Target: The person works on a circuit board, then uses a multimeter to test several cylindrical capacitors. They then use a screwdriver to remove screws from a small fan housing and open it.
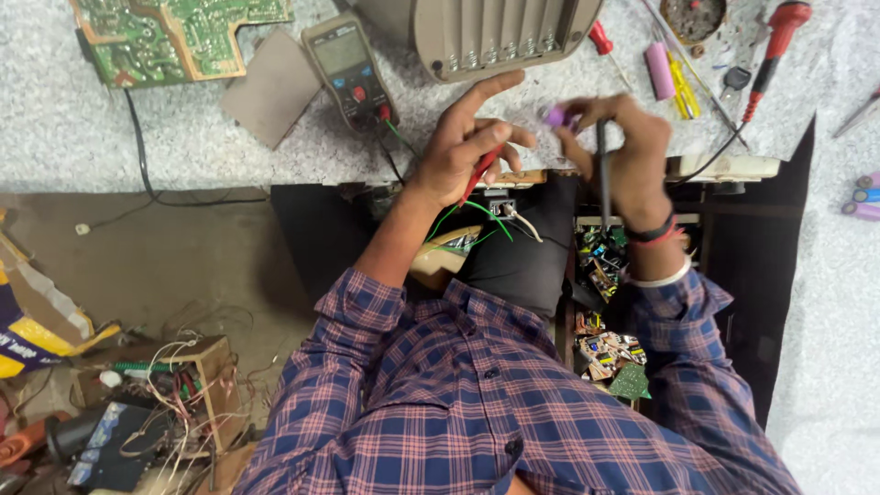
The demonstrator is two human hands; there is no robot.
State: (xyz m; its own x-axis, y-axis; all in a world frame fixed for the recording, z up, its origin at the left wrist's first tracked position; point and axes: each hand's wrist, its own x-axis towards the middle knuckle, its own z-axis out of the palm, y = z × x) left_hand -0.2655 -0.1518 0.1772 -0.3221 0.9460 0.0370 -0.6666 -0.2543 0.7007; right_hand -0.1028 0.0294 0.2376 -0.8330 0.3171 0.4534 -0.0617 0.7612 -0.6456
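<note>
My left hand (pixel 467 142) holds a red test probe (pixel 478 174), its index finger stretched up toward a grey ribbed battery holder (pixel 495 35). My right hand (pixel 623 147) grips a black test probe (pixel 602 174) pointing down and pinches a small purple cylindrical cell (pixel 555 116) at its fingertips. A grey multimeter (pixel 348 69) lies on the speckled bench (pixel 137 137) just left of my left hand, with leads running toward the probes.
A green circuit board (pixel 174 32) and a brown card (pixel 273 87) lie at the bench's back left. A red-handled screwdriver (pixel 775 41), a pink cell (pixel 658 71) and tools sit at right. More cells (pixel 864 195) lie far right. Wires and parts clutter the floor (pixel 165 394).
</note>
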